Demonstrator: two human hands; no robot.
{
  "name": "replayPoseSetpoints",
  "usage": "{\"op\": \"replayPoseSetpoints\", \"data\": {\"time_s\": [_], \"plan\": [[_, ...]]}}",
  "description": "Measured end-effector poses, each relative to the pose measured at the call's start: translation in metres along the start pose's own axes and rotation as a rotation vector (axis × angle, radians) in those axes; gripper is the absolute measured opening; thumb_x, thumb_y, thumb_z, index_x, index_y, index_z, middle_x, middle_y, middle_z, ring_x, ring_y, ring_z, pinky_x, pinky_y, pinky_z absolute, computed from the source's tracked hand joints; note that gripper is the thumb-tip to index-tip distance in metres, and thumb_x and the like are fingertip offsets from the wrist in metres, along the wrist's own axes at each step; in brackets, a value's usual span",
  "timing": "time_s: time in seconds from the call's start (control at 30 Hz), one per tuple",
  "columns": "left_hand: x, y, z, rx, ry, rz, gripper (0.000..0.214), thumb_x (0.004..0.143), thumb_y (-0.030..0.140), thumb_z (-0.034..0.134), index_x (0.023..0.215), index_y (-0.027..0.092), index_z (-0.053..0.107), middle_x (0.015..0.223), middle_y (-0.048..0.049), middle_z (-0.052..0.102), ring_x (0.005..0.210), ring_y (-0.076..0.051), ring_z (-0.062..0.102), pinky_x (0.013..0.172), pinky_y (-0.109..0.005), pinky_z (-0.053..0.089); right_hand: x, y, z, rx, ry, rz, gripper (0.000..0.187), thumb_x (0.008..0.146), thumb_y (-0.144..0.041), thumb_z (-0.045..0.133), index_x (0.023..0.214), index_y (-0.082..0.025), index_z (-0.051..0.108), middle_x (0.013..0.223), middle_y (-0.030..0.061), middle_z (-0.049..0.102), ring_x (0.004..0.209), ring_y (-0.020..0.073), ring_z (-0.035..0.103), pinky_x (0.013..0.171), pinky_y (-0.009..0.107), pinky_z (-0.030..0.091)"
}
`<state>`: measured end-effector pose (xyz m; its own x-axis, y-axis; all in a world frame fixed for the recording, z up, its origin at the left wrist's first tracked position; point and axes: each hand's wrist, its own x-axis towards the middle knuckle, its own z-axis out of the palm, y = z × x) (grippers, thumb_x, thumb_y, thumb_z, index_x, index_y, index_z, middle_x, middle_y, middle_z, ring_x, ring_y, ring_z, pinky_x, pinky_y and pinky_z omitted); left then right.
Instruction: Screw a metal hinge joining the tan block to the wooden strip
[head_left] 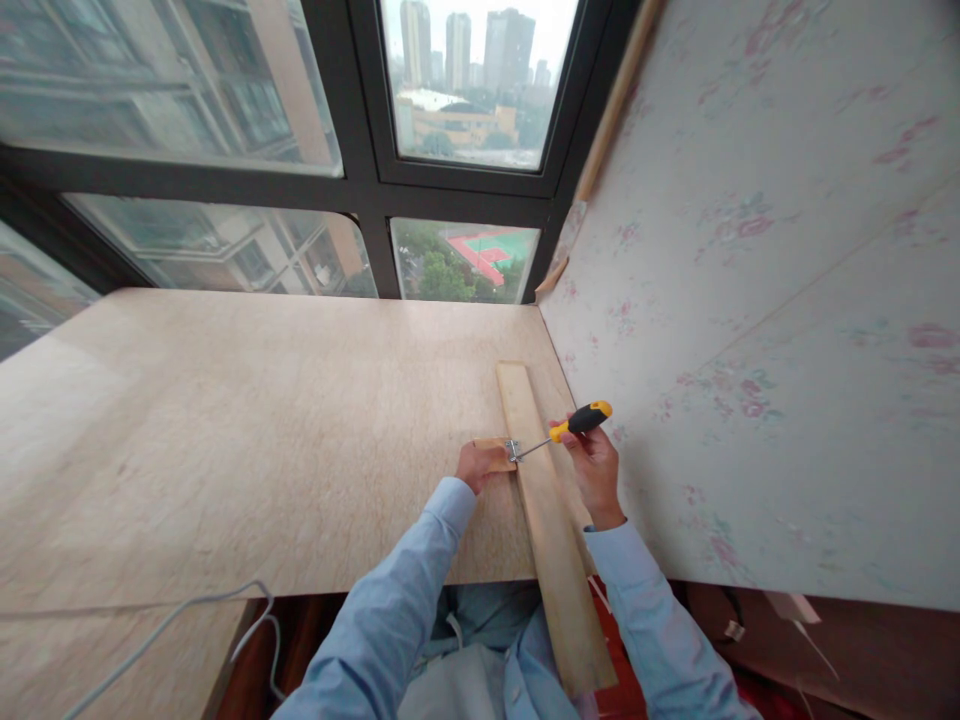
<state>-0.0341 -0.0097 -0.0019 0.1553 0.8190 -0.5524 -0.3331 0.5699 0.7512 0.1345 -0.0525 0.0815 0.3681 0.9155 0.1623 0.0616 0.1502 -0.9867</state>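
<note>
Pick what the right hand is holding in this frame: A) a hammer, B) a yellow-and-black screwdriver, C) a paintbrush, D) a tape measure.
B: the right hand grips a yellow-and-black screwdriver with its tip at a small metal bracket on the wooden plank.

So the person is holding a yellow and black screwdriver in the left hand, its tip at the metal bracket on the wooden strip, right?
Not quite: the head view shows the screwdriver in the right hand. The left hand rests on a small wooden block.

Pale tabletop (225,430), white cable (172,615), dark-framed window (360,190), flowered wall panel (765,300).
</note>
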Motion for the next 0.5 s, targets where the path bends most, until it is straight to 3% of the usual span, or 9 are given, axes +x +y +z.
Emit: {"op": "replayPoseSetpoints", "data": {"time_s": [0.5], "plan": [[0.0004,-0.0001,0.0000,0.047,0.012,-0.009,0.029,0.054,0.018,0.081,0.079,0.016,0.067,0.086,-0.0061,0.074,0.084,-0.026,0.071,0.068,-0.034,0.059,0.0091,0.0046,0.0059,0.015,0.093,0.032,0.042,0.068,-0.045,0.077,0.096,-0.017,0.063,0.091,0.0064,0.073,0.086,0.0242,0.068,0.083,0.041,0.053]]}}
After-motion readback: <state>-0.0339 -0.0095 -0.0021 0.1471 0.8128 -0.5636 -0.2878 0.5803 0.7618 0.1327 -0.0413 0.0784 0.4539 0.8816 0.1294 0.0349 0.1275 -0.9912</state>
